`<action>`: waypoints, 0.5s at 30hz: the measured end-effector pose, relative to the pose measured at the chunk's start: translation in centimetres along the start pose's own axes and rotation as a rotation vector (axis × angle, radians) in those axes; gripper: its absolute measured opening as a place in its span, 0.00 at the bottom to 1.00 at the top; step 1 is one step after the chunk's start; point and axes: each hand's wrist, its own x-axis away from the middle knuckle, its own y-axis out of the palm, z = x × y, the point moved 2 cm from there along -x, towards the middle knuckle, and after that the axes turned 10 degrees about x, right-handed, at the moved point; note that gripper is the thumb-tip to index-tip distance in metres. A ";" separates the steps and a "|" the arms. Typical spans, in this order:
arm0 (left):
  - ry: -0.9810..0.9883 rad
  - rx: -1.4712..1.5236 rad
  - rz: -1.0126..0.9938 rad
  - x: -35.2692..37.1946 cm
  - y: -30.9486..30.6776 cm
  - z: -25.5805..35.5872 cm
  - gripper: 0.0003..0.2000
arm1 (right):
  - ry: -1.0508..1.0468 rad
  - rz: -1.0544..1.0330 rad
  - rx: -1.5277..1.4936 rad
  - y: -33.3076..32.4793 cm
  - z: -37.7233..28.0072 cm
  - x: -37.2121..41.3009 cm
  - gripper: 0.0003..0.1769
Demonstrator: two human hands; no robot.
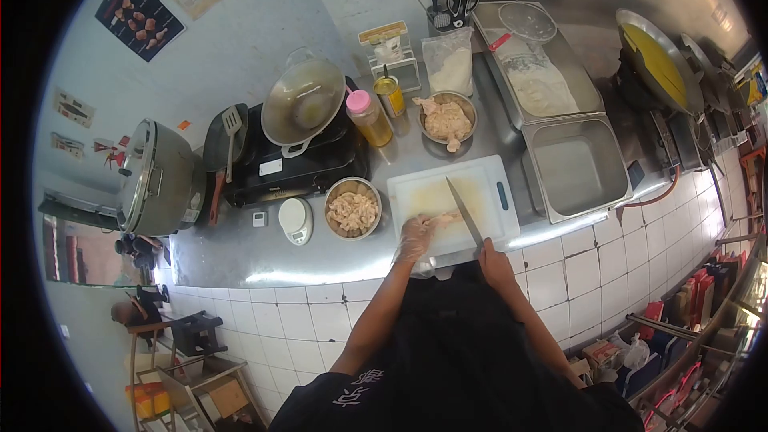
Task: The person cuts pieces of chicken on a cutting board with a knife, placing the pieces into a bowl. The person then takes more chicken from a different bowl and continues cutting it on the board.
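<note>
On the white cutting board (480, 192) right under the head camera, both hands are at work. The left hand (416, 238), in a thin clear glove, presses down on a pale chicken piece (445, 218) with its fingers closed over the near end. The glove likely keeps raw meat off the skin, and the downward hold likely stops the meat from sliding. The right hand (496, 260), bare, is clenched round the handle of a long knife (464, 212). Its blade points away from the person and slants across the board, just to the right of the chicken piece and close to the left fingertips.

Just left of the left hand, a steel bowl of cut pieces (327, 210) sits touching the board's edge, probably so that it is within easy reach. A small digital scale (296, 220) stands beyond that bowl, further left. Past the board's far edge, ahead of both hands, a second bowl (422, 122) holds larger raw chicken. To the right of the right hand, an empty deep steel pan (576, 164) rests on the steel surface (240, 260).
</note>
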 end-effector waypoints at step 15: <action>0.527 -0.567 0.075 4.0 -0.8 3.6 0.10 | -0.063 -0.037 0.076 -1.6 -1.6 1.6 0.12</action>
